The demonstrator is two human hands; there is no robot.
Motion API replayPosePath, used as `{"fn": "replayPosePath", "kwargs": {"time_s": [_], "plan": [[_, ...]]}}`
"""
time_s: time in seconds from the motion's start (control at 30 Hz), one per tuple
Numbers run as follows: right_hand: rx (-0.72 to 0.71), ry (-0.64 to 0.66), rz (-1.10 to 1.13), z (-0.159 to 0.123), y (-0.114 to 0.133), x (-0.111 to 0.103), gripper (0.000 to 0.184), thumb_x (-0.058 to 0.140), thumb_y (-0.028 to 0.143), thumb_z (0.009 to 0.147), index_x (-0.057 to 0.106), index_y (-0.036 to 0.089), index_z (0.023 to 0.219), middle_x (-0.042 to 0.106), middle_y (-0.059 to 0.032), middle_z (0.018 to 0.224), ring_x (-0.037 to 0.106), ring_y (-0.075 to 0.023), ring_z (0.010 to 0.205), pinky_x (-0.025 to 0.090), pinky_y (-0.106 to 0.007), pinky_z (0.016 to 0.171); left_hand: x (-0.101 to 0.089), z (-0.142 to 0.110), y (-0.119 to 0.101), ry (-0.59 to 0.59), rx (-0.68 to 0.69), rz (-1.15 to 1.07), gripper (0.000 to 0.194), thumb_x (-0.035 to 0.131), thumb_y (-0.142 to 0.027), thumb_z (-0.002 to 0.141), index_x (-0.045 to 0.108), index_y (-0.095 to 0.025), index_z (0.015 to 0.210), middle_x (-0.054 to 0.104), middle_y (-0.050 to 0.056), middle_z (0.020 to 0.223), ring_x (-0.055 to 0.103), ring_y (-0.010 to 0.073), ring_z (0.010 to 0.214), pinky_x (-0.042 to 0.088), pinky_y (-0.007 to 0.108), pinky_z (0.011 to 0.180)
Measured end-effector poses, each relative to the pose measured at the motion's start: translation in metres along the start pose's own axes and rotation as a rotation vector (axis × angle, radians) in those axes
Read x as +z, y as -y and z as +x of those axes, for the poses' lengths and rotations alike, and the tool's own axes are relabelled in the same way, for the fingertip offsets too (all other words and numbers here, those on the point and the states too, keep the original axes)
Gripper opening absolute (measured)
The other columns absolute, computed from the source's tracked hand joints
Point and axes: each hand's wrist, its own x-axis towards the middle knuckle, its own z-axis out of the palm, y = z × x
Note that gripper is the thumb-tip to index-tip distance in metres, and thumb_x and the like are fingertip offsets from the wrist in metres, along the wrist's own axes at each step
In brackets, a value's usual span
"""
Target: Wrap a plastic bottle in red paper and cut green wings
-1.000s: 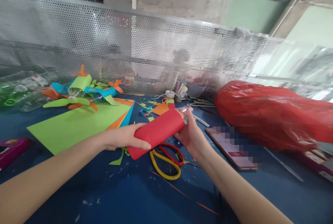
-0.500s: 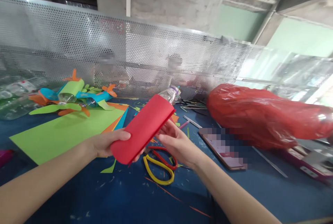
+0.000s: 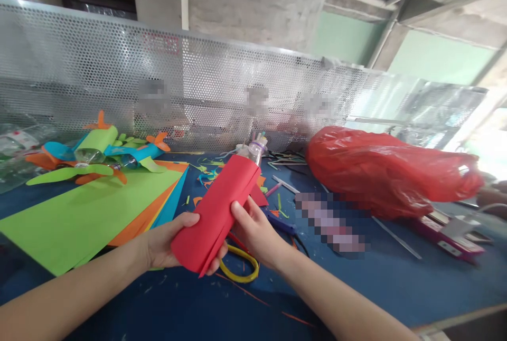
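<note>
A sheet of red paper (image 3: 219, 211) is wrapped round a clear plastic bottle (image 3: 256, 150), whose neck shows at the far end. My left hand (image 3: 170, 240) grips the lower end, thumb on top and fingers curled beneath. On the right side my right hand (image 3: 257, 230) presses its thumb and fingers against the paper by its overlapping edge. The roll tilts up and away from me, above the table. Partly hidden under the hands lie scissors (image 3: 240, 277) with a yellow and a red handle loop.
Green, orange and blue paper sheets (image 3: 91, 209) lie left, with bottle-and-paper planes (image 3: 95, 145) behind. A red plastic bag (image 3: 372, 167) and a blurred-out phone (image 3: 332, 225) are on the right. A perforated metal screen (image 3: 222, 87) stands behind the blue table (image 3: 332, 283).
My right hand has left the bottle's neck and come to the paper's right edge. The wrapped bottle has turned more upright and shows its overlapping edge. The view has shifted right.
</note>
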Motion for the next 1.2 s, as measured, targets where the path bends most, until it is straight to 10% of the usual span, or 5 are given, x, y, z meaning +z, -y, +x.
{"fn": "replayPosePath", "kwargs": {"time_s": [0.3,0.5,1.2], "plan": [[0.002,-0.154,-0.059,0.009,0.005,-0.003,0.038,0.068,0.048,0.076,0.061,0.018,0.098,0.070,-0.0028,0.083,0.067,-0.0197,0.076,0.054,-0.034,0.074,0.016,0.002,-0.016,-0.275,0.123,0.203,0.077,0.060,-0.052,0.082,0.031,-0.015,0.143,0.065,0.018,0.115,0.068,0.0298,0.090,0.049,0.043,0.084],[0.024,-0.220,-0.062,0.012,0.000,-0.004,0.039,0.070,0.044,0.076,0.063,0.019,0.106,0.069,-0.0055,0.110,0.065,-0.0211,0.101,0.050,-0.032,0.090,0.033,0.002,-0.018,-0.542,0.184,0.514,0.093,0.066,-0.046,0.082,0.003,-0.033,0.149,0.037,0.009,0.150,0.050,0.0259,0.124,0.046,0.037,0.096],[0.070,-0.260,-0.095,0.008,0.002,0.001,0.045,0.070,0.046,0.075,0.055,0.023,0.111,0.071,-0.0043,0.102,0.069,-0.0212,0.086,0.059,-0.033,0.071,0.020,-0.001,-0.015,-0.408,0.134,0.491,0.090,0.064,-0.038,0.086,0.001,-0.030,0.150,0.050,0.012,0.140,0.054,0.0249,0.119,0.050,0.034,0.091]]}}
